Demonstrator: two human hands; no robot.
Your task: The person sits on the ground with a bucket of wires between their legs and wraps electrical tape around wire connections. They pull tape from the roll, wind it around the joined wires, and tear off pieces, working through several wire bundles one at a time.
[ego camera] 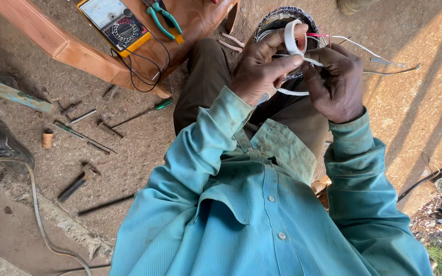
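I pinch the tape roll [293, 37] in my left hand [260, 69]; right hand [336, 82] grips its strip [293, 92], which could twist.

View: a single head-worn camera is looking steeply down the person's own chest and lap.
Facing: it is pointing towards the dirt ground [129, 168] ahead of the knees.
Nearness: it is sitting close, with the teal shirt [262, 214] filling the lower frame.
Edges: it is catching a wooden bench [67, 48] at top left.
Shared scene: no second view is overlapping.
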